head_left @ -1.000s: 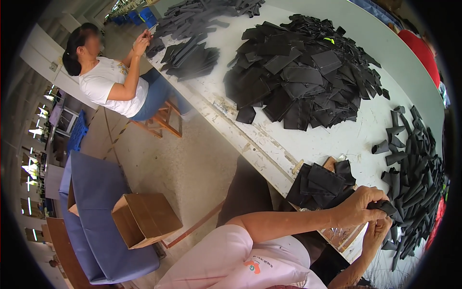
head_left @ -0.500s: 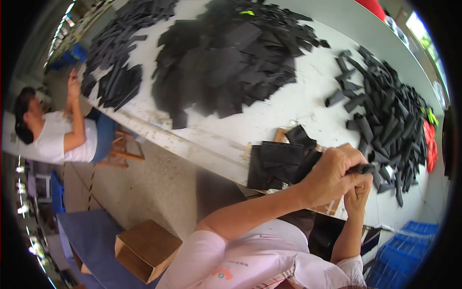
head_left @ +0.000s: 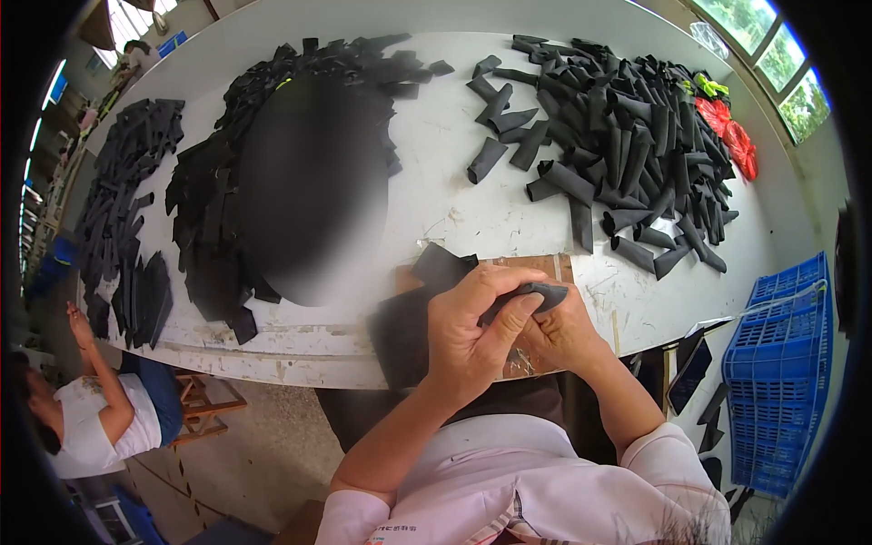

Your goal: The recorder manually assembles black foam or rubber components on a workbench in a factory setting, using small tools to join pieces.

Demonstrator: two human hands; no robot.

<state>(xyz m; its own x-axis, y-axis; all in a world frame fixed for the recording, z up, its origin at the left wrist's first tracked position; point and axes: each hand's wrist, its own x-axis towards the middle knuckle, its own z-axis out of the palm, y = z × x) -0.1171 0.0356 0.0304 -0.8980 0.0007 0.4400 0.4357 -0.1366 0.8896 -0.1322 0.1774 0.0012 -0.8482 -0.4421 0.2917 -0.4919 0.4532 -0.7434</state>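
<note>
Both hands close on one black tube-shaped piece (head_left: 548,292), held just above the table's near edge. My left hand (head_left: 461,331) wraps its near side, with the thumb pressed along it. My right hand (head_left: 572,329) grips the other end; its fingers are partly hidden behind the piece. Under the hands lies a brown board (head_left: 556,266), and flat black pieces (head_left: 400,331) rest beside it to the left, blurred in part. Past my right hand, a heap of black tubes (head_left: 627,136) covers the far right of the table.
Flat black pieces (head_left: 204,209) are heaped at left, partly behind a dark blurred oval. Narrow black strips (head_left: 127,173) lie farther left. Red plastic (head_left: 727,134) sits by the tubes. Blue crates (head_left: 779,372) stand at right. A seated person (head_left: 109,409) is at lower left.
My view has swung right, so the table and heaps sit farther left in the picture. Both hands still hold the black tube, now seen more from its end.
</note>
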